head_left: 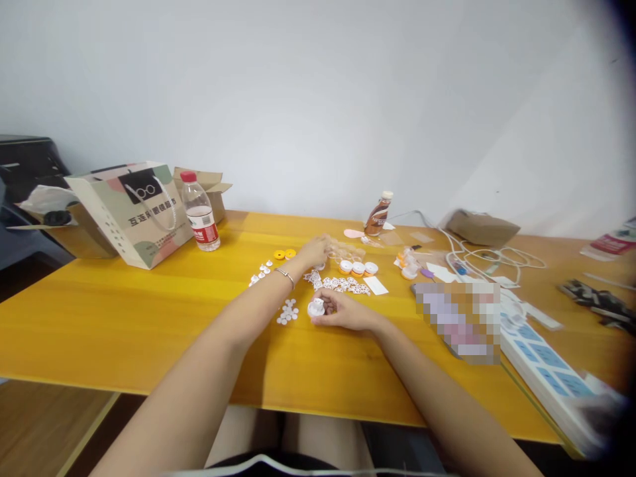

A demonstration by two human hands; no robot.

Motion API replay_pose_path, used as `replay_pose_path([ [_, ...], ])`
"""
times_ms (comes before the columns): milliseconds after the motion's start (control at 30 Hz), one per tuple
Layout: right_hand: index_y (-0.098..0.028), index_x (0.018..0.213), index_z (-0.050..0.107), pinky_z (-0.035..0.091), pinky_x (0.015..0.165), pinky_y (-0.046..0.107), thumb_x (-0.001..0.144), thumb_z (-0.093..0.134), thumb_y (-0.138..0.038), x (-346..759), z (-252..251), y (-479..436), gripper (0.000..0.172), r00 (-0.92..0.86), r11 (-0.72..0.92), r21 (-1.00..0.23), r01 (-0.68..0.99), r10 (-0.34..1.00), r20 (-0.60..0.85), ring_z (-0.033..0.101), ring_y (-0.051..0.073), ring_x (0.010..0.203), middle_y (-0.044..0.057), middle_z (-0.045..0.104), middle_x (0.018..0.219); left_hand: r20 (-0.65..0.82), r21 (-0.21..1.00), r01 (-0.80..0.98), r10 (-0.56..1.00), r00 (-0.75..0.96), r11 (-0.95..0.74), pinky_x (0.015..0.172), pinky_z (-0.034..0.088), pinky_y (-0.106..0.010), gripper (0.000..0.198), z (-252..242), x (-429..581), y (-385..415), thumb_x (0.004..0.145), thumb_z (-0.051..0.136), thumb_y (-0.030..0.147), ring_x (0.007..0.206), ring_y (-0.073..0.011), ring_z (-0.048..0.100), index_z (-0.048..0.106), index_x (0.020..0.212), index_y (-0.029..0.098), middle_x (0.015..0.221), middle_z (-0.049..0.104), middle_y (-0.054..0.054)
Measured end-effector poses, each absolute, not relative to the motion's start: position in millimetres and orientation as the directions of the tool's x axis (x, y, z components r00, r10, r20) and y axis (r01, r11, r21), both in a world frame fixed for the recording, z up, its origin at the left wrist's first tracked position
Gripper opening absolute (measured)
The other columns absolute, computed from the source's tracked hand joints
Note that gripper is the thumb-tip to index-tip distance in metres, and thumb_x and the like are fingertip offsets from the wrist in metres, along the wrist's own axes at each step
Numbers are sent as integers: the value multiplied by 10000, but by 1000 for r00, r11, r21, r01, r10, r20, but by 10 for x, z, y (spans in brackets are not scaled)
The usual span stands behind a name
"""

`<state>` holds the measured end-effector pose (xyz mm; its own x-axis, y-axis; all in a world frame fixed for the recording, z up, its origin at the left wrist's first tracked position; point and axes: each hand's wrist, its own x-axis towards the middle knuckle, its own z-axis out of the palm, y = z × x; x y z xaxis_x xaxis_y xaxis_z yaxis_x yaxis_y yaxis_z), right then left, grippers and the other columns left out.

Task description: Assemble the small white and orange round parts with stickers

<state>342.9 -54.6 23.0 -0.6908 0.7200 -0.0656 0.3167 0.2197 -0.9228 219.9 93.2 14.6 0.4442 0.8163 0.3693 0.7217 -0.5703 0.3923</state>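
Note:
My right hand (342, 310) grips a small white round plastic part (317, 307) between thumb and fingers, just above the table. Farther out, my left hand (317, 250) reaches in beside some clear plastic pieces (346, 252); its fingers point away and down, and I cannot make out whether they hold anything. Below it lies a heap of small white pieces with dark marks (342, 285). Flat white discs (287, 312) are scattered left of my right hand. Three white-and-orange round parts (358, 268) stand in a row to the right of my left hand.
Small white stemmed parts (261, 273) and two yellow rings (285, 254) lie left. A water bottle (200, 215) stands before a paper bag (144, 218). At the back is a coffee bottle (378, 214). A power strip (541, 364) and cables (491, 255) occupy the right.

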Motion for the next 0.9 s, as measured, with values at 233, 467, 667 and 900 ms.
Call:
replay_pose_path([
  [233,-182,804,481,340,576,222,626,679,-417,3402,184,-538,354,-696,198,-943,266,717,-45,409,83,609,-55,423,668,387,382,762,839,381,-523,860,412,-386,178,106,2078,773,778,461,146,955,-249,557,577,910,122,984,608,-142],
  [467,-168,853,522,436,665,269,610,696,-421,3394,102,-483,391,-643,56,-983,177,762,-72,531,110,663,-11,554,735,482,474,724,836,263,-501,824,439,-325,211,248,1919,613,784,515,208,927,-196,560,530,983,140,992,598,-100],
  [667,-153,891,545,451,608,267,612,706,-379,3383,123,-434,393,-545,4,-997,82,837,-41,543,105,591,7,587,708,564,768,283,816,129,-575,718,475,-245,255,374,1584,-18,805,518,352,759,-124,606,525,963,152,920,618,-59],
  [900,-153,948,578,435,602,248,606,700,-371,3355,132,-431,423,-450,22,-992,125,892,-36,530,103,615,15,597,755,541,814,197,837,85,-546,716,487,-236,238,199,1449,-531,791,549,340,814,-130,595,540,953,165,963,601,-64],
])
